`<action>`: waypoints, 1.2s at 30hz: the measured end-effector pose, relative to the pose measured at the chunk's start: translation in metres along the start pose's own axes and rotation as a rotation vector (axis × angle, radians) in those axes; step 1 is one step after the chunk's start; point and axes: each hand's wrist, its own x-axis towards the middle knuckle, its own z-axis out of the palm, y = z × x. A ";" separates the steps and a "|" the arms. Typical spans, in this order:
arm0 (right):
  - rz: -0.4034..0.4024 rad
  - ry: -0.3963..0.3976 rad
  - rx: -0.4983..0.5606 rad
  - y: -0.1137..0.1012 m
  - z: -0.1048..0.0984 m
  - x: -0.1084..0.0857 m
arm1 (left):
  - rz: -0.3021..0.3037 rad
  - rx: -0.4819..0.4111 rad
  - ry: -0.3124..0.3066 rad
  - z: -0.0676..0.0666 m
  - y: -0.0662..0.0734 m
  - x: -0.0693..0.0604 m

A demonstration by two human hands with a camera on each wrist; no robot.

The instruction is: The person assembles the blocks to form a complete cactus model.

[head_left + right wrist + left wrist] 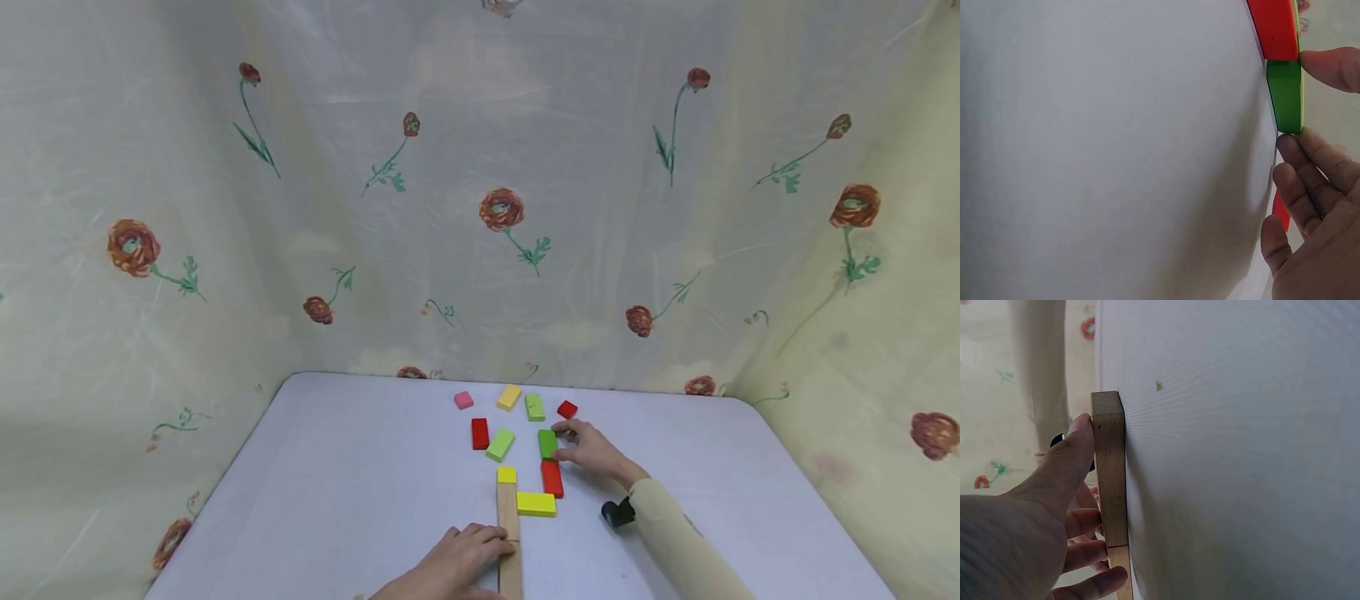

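Note:
My right hand (pixel 594 454) pinches a dark green block (pixel 547 445) lengthwise. The right wrist view shows the thumb by the seam with a red block (pixel 1274 28) and fingertips at the green block's (pixel 1286 100) other end. That red block (pixel 552 479) touches the green one end to end, and a yellow block (pixel 536 504) lies crosswise near its lower end. My left hand (pixel 457 564) rests along two wooden blocks (pixel 507 510) laid end to end, with a small yellow block (pixel 506 475) at their far end. In the left wrist view, thumb and relaxed fingers touch the wood (pixel 1111 481).
Loose blocks lie farther back: pink (pixel 463 400), pale yellow (pixel 508 397), light green (pixel 535 407), another light green (pixel 500 445), red (pixel 480 434) and small red (pixel 567 409). A black device (pixel 618 512) is at my right wrist. Flowered cloth (pixel 465 275) surrounds the white table (pixel 337 483).

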 end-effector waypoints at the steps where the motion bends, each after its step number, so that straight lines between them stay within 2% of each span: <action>1: -0.003 -0.002 -0.001 0.000 0.000 0.000 | -0.001 0.001 0.001 0.000 0.000 0.000; 18: -0.034 0.005 0.012 0.004 0.002 -0.001 | -0.023 -0.001 0.007 -0.001 0.001 0.002; 36: -0.023 0.105 0.094 -0.001 -0.013 -0.013 | 0.027 0.006 0.029 0.001 -0.002 0.000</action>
